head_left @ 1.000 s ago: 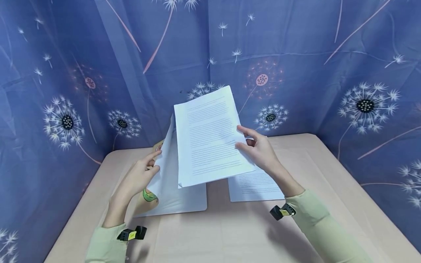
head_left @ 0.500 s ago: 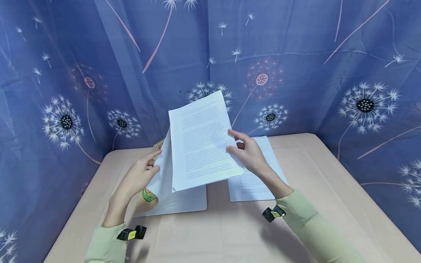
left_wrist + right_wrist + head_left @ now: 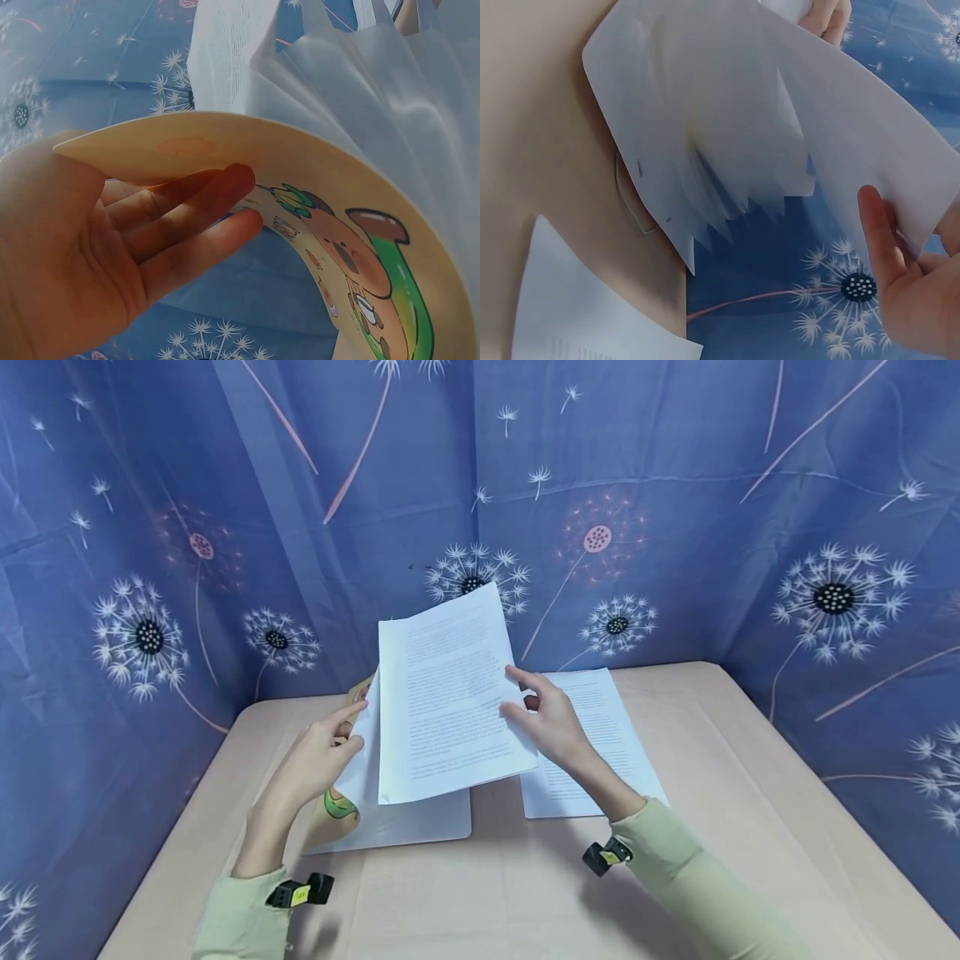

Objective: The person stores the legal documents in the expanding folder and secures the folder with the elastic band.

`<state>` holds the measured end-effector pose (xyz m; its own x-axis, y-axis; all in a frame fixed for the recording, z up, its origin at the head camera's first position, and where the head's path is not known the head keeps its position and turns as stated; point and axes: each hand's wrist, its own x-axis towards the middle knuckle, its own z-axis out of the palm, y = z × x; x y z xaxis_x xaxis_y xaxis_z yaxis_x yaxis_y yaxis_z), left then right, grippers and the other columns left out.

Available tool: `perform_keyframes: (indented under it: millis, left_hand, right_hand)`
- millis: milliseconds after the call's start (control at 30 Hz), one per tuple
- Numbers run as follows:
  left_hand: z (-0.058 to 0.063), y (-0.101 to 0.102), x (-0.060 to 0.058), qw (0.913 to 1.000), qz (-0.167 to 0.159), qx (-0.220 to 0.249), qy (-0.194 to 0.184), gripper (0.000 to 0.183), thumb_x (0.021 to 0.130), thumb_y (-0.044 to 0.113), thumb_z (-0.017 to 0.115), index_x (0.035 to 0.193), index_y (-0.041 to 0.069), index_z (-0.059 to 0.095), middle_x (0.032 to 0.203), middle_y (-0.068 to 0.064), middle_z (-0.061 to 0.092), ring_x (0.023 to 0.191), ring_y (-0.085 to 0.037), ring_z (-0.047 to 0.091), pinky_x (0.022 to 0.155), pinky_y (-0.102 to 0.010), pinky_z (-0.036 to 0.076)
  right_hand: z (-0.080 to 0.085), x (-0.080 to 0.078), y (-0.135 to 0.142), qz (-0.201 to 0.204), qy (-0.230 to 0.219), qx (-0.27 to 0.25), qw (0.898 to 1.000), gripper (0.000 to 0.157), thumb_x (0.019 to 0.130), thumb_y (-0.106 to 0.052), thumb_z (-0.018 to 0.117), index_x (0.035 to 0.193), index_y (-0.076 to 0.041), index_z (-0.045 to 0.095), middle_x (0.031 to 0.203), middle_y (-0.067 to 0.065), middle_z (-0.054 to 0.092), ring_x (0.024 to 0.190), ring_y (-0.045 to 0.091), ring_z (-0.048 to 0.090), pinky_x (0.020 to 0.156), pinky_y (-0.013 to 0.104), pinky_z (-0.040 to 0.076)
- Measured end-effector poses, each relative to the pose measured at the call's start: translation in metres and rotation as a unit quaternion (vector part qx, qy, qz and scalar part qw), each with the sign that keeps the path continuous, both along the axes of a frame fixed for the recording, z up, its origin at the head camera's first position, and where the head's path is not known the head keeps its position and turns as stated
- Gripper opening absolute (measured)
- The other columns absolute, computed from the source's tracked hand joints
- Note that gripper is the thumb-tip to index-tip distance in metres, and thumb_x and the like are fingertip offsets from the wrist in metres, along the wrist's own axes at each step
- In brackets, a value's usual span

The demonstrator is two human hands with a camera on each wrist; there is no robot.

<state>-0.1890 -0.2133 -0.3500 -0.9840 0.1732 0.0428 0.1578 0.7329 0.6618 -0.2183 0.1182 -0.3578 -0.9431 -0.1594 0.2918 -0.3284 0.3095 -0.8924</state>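
My right hand (image 3: 555, 718) pinches the right edge of a printed paper sheaf (image 3: 450, 702), thumb in front, and holds it raised and tilted above a display folder (image 3: 427, 822). The folder lies on the left of the table with its cover lifted. My left hand (image 3: 311, 768) holds that cover by its edge. In the left wrist view the tan cover (image 3: 300, 146) bends in a curve and carries cartoon animals; the left fingers (image 3: 202, 251) lie along its outside. Translucent pockets (image 3: 742, 142) fan apart in the right wrist view. The sheaf hides part of the folder.
Another printed sheet (image 3: 600, 735) lies flat on the table, right of the folder and partly behind the right forearm. The pinkish table (image 3: 480, 893) is bordered by blue dandelion curtains (image 3: 675, 460) at the back and sides.
My right hand has carried the paper sheaf left and slightly down, toward the folder, uncovering more of the sheet on the table. My left hand has stayed in place on the cover.
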Motion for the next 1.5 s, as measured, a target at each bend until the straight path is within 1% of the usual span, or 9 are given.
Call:
perform_keyframes:
  millis: [67, 300, 567, 733, 933, 1133, 1267, 1400, 1500]
  left_hand:
    - [0.0, 0.0, 0.0, 1.0, 0.002, 0.001, -0.001, 0.058, 0.098, 0.016, 0.046, 0.155, 0.016, 0.036, 0.106, -0.013, 0.059, 0.059, -0.018, 0.04, 0.052, -0.03, 0.037]
    - [0.0, 0.0, 0.001, 1.0, 0.001, 0.006, 0.007, 0.057, 0.098, 0.015, 0.046, 0.154, 0.017, 0.037, 0.093, -0.008, 0.053, 0.053, -0.012, 0.032, 0.05, -0.029, 0.035]
    - [0.0, 0.0, 0.002, 0.9999, 0.002, 0.001, 0.01, 0.057, 0.098, 0.015, 0.045, 0.154, 0.017, 0.038, 0.086, -0.006, 0.048, 0.051, -0.01, 0.028, 0.049, -0.029, 0.034]
    - [0.0, 0.001, 0.001, 0.9999, 0.001, -0.002, 0.014, 0.057, 0.098, 0.015, 0.045, 0.154, 0.016, 0.038, 0.082, -0.005, 0.046, 0.051, -0.01, 0.027, 0.048, -0.028, 0.033]
    - [0.0, 0.003, 0.001, 0.9999, -0.001, -0.002, 0.017, 0.056, 0.098, 0.013, 0.046, 0.154, 0.015, 0.039, 0.075, -0.001, 0.036, 0.05, -0.01, 0.024, 0.046, -0.027, 0.029]
    - [-0.002, 0.004, 0.001, 0.9999, -0.001, -0.001, 0.013, 0.056, 0.098, 0.013, 0.047, 0.154, 0.015, 0.038, 0.075, -0.003, 0.041, 0.049, -0.01, 0.026, 0.045, -0.027, 0.03]
    - [-0.002, 0.004, 0.001, 0.9999, -0.001, 0.0, 0.013, 0.057, 0.098, 0.014, 0.047, 0.154, 0.016, 0.038, 0.08, -0.005, 0.047, 0.049, -0.01, 0.027, 0.044, -0.027, 0.032]
    - [-0.002, 0.004, 0.0, 0.9999, -0.003, 0.0, 0.016, 0.057, 0.098, 0.014, 0.047, 0.154, 0.017, 0.038, 0.077, -0.004, 0.045, 0.048, -0.009, 0.026, 0.045, -0.027, 0.032]
    - [-0.002, 0.004, 0.0, 0.9999, -0.006, 0.005, 0.012, 0.057, 0.098, 0.014, 0.046, 0.154, 0.017, 0.038, 0.075, -0.004, 0.043, 0.048, -0.009, 0.025, 0.044, -0.027, 0.031]
  right_hand:
    - [-0.002, 0.002, -0.001, -0.005, -0.006, -0.003, 1.0, 0.058, 0.091, -0.008, 0.067, 0.146, -0.007, 0.05, 0.125, 0.016, 0.055, 0.06, 0.007, 0.05, 0.054, 0.019, 0.041]
    - [-0.007, 0.007, -0.005, -0.036, -0.014, 0.004, 0.999, 0.057, 0.09, -0.012, 0.068, 0.145, -0.009, 0.052, 0.128, 0.013, 0.057, 0.058, 0.009, 0.043, 0.054, 0.019, 0.039]
    - [-0.01, 0.015, -0.011, -0.043, -0.032, 0.035, 0.998, 0.056, 0.092, -0.02, 0.068, 0.145, -0.015, 0.052, 0.128, 0.009, 0.057, 0.077, 0.018, 0.058, 0.066, 0.023, 0.047]
    - [-0.012, 0.017, -0.012, -0.026, -0.047, 0.037, 0.998, 0.056, 0.092, -0.022, 0.067, 0.146, -0.017, 0.051, 0.127, 0.009, 0.055, 0.091, 0.022, 0.062, 0.075, 0.028, 0.05]
    - [-0.014, 0.011, -0.014, 0.007, -0.058, 0.032, 0.998, 0.056, 0.094, -0.022, 0.066, 0.148, -0.018, 0.049, 0.128, 0.008, 0.053, 0.092, 0.022, 0.062, 0.076, 0.029, 0.05]
    - [-0.015, 0.004, -0.022, 0.03, -0.061, 0.03, 0.997, 0.058, 0.094, -0.021, 0.066, 0.149, -0.016, 0.047, 0.132, 0.01, 0.053, 0.1, 0.023, 0.062, 0.084, 0.03, 0.051]
    - [-0.016, 0.0, -0.03, 0.041, -0.064, 0.008, 0.997, 0.062, 0.094, -0.018, 0.066, 0.151, -0.015, 0.043, 0.129, 0.011, 0.052, 0.097, 0.019, 0.059, 0.087, 0.03, 0.051]
    - [-0.02, -0.004, -0.038, 0.047, -0.057, -0.015, 0.997, 0.068, 0.092, -0.01, 0.067, 0.153, -0.012, 0.038, 0.123, 0.015, 0.055, 0.086, 0.017, 0.058, 0.084, 0.029, 0.05]
    - [-0.023, -0.007, -0.043, 0.05, -0.048, -0.025, 0.997, 0.069, 0.09, -0.005, 0.067, 0.152, -0.009, 0.039, 0.12, 0.018, 0.058, 0.086, 0.019, 0.059, 0.082, 0.029, 0.05]
